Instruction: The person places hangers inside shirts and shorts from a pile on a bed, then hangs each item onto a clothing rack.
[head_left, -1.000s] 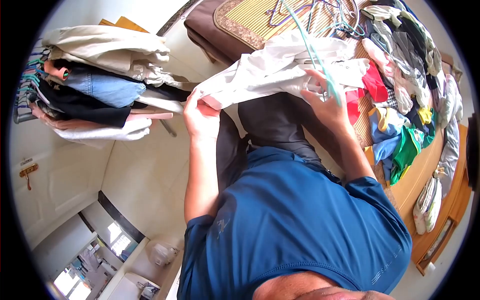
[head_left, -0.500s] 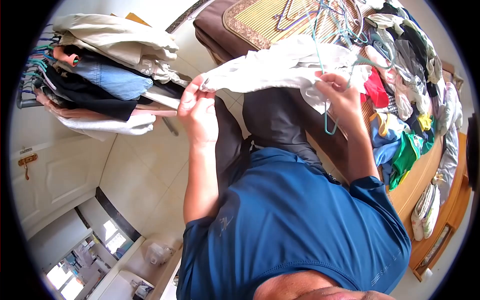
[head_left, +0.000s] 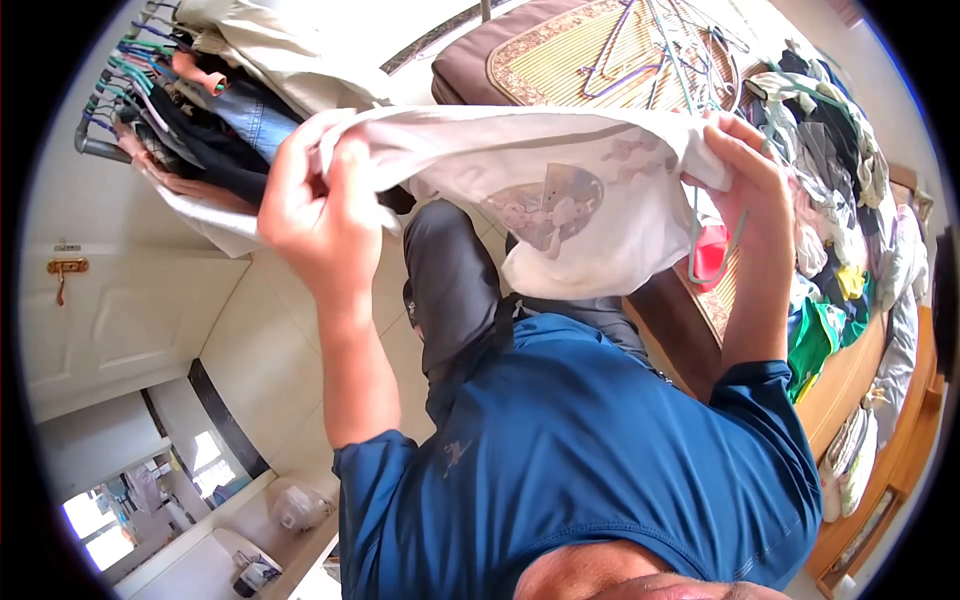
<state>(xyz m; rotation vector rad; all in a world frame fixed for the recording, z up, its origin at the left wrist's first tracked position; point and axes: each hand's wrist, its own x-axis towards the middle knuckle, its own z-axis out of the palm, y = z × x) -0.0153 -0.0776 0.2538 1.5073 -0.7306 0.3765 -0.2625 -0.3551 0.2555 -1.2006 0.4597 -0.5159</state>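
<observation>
A white T-shirt (head_left: 470, 140) with a grey printed pattern is stretched between my two hands, above my knees. My left hand (head_left: 330, 200) is closed on one end of it, the fabric bunched in the fingers. At the other end my right hand (head_left: 748, 170) grips the shirt's edge. A thin teal hanger (head_left: 692, 240) hangs at this hand, its upper part hidden behind the fingers and cloth. The shirt's lower part droops in a loose fold.
Clothes on hangers fill a rail (head_left: 100, 146) at the left. Several loose hangers (head_left: 625, 70) lie on a woven mat (head_left: 530, 70) ahead. Piled clothes (head_left: 825, 130) cover the right side, with a green garment (head_left: 815, 340) near the wooden edge. A white door (head_left: 130, 320) stands at the left.
The shirt has spread out and its print now shows. My left hand has moved left and closed more fully on the fabric; my right hand has shifted slightly right.
</observation>
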